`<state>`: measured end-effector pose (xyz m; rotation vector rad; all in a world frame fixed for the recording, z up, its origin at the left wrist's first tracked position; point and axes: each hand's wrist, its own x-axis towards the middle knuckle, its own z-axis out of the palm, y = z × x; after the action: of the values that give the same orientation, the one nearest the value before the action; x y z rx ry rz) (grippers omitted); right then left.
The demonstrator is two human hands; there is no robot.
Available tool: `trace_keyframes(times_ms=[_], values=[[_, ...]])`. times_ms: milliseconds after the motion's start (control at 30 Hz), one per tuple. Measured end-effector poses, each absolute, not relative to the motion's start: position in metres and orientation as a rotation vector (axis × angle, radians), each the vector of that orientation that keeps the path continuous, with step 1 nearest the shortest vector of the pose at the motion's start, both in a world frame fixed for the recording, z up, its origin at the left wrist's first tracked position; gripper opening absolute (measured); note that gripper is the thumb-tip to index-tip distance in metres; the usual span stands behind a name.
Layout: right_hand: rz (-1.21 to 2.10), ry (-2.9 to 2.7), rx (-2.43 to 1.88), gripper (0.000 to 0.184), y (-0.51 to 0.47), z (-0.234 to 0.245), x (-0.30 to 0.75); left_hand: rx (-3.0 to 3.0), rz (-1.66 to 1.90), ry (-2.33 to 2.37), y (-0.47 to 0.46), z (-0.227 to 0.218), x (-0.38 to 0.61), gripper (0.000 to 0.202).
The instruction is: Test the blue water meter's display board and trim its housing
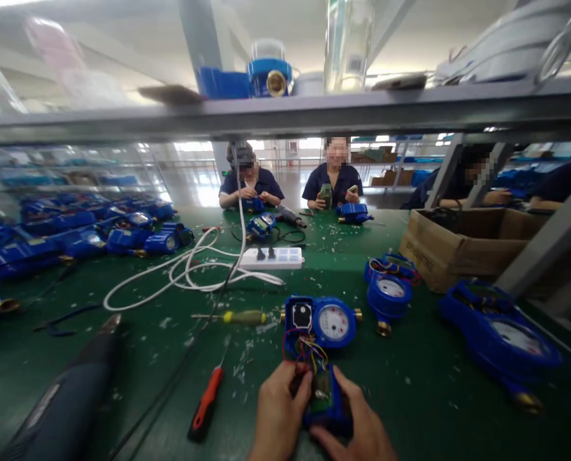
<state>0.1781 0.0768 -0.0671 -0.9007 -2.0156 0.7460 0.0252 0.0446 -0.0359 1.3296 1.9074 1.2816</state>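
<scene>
A blue water meter (336, 322) lies on the green bench with its side compartment open, showing a black-and-white module. Red, yellow and white wires (314, 351) run from it to a blue housing (331, 410) that has a circuit board inside. My right hand (362, 419) grips this housing from its right side, thumb below. My left hand (285, 406) is at the housing's left edge, thumb and forefinger pinched near the wires; what they pinch is hidden. A red-black screwdriver (207, 400) and a yellow-handled screwdriver (242, 317) lie to the left.
A heat gun (69, 390) lies at left, its cord crossing the bench. A white power strip (276, 258) with coiled cable sits ahead. More meters (388, 291) stand right, near a cardboard box (451, 246); others pile up left. An overhead shelf (276, 118) spans the view; co-workers sit opposite.
</scene>
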Motion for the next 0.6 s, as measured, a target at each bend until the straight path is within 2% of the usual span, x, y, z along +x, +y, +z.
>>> trace_keyframes(times_ms=[400,600], values=[[0.819,-2.159,-0.871,0.072,0.0746,-0.0586,0.179,1.319,1.133,1.943,0.043,-0.0332,0.0213,0.02],[0.857,-2.167,-0.892,0.075,0.0767,-0.0596,0.1798,1.245,1.111,1.732,0.0485,-0.0333,0.0165,0.026]])
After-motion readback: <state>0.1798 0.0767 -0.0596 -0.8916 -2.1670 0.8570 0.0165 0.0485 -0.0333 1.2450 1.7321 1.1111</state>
